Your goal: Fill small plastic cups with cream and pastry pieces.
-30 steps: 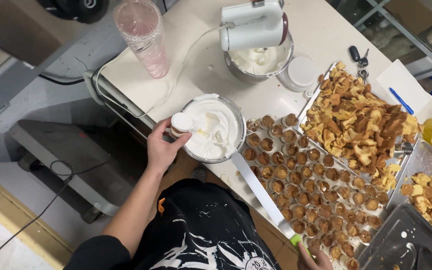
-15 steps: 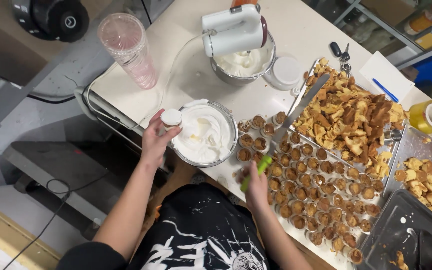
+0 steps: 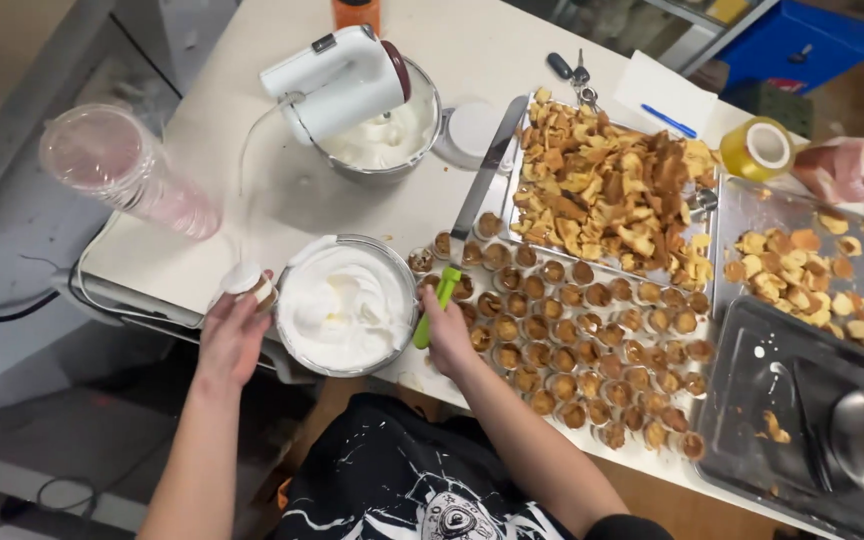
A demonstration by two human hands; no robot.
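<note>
The left hand (image 3: 232, 335) is pinching a small cream-topped cup (image 3: 249, 284) between its fingertips, just left of the bowl of whipped cream (image 3: 344, 305). The right hand (image 3: 449, 335) is closing its fingers around the green handle of a long spatula (image 3: 467, 225) (the blade is pointing far, over the rows of small filled cups (image 3: 592, 340)). A white hand mixer (image 3: 337, 85) is resting on the far bowl.

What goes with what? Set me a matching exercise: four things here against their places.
Things:
1 spatula
2 hand mixer
3 small cup
4 tape roll

Places:
A on the far steel bowl
B in the left hand
C in the right hand, blade over the pastry rows
D beside the tray of cake scraps, far right

Pairs: 1-C, 2-A, 3-B, 4-D
</note>
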